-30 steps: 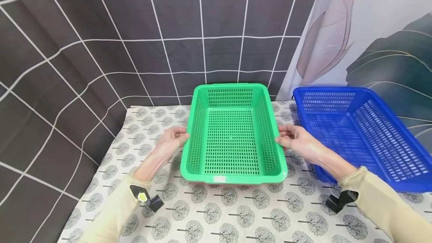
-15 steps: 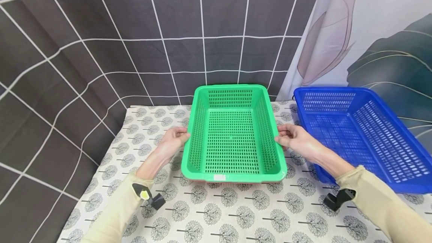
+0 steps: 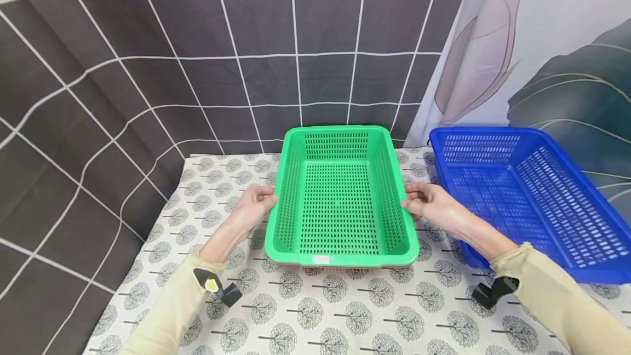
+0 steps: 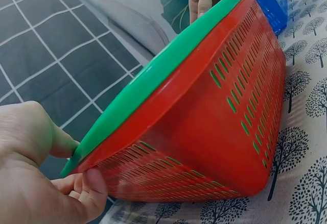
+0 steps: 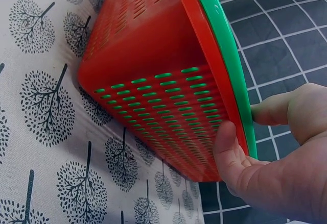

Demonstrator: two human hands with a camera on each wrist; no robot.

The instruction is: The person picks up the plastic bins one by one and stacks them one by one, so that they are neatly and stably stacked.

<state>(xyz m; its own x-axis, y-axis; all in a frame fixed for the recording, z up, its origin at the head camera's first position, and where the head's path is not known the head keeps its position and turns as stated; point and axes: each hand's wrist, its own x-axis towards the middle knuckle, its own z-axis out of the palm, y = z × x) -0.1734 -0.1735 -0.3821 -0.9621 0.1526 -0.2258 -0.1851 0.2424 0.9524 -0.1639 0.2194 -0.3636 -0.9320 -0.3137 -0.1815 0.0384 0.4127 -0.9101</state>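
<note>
A green plastic basket [image 3: 340, 261] with slotted walls stands in the middle of the table in the head view. It sits nested inside a red basket [image 4: 184, 137], whose walls show below the green rim in both wrist views. My left hand [image 3: 246, 210] grips the rims at the left side, thumb on the green rim and fingers curled under the red one. Opposite it, my right hand [image 3: 436, 207] holds the right side the same way, as the right wrist view shows. From the head view the red basket is almost wholly hidden. Inside the green basket only its slotted floor shows.
A larger blue basket [image 3: 498, 196] stands on the table at the right, close to my right forearm. The table has a tree-patterned cloth [image 3: 315, 316]. A dark gridded curtain [image 3: 325, 21] hangs behind and on the left, a floral curtain [image 3: 542, 32] at back right.
The green basket's far rim has dropped slightly in the head view. Both hands keep their hold and have hardly moved; the blue basket stays put.
</note>
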